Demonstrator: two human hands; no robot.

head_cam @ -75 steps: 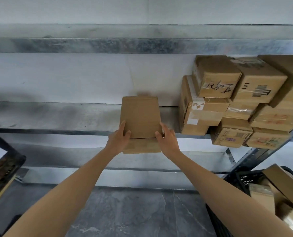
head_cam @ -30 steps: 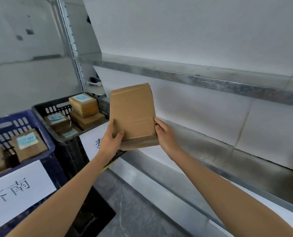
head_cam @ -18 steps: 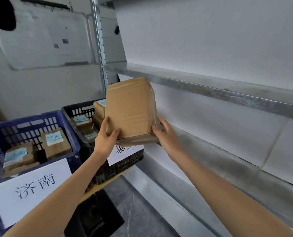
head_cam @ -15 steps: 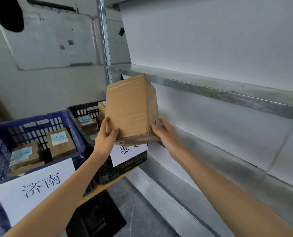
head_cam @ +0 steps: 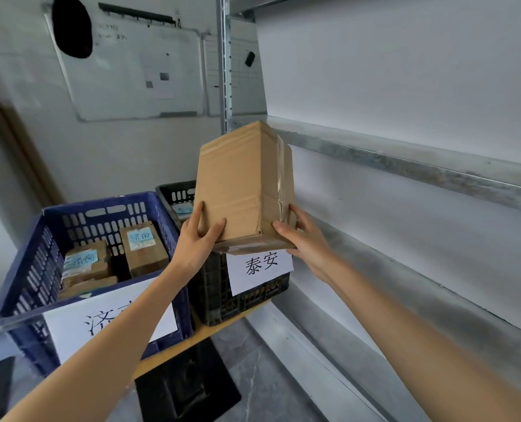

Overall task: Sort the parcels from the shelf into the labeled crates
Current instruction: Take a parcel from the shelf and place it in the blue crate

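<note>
I hold a plain brown cardboard parcel (head_cam: 242, 190) upright in both hands, in the air above the black crate (head_cam: 244, 300). My left hand (head_cam: 198, 236) grips its lower left edge and my right hand (head_cam: 302, 236) its lower right corner. The black crate carries a white paper label (head_cam: 259, 269) with two characters and holds parcels, mostly hidden behind the box. To its left stands a blue crate (head_cam: 40, 257) with a white label (head_cam: 70, 327) and several labelled parcels (head_cam: 142, 249) inside.
The metal shelf unit (head_cam: 405, 166) runs along the right, its boards bare here, with an upright post (head_cam: 224, 62). Both crates rest on a wooden board (head_cam: 204, 338) over a black base (head_cam: 186, 391). A whiteboard (head_cam: 131, 71) hangs on the back wall.
I lifted the parcel off the shelf and turned left, away from the stacked parcels, bringing the crates into view. The parcel has moved to above the black crate.
</note>
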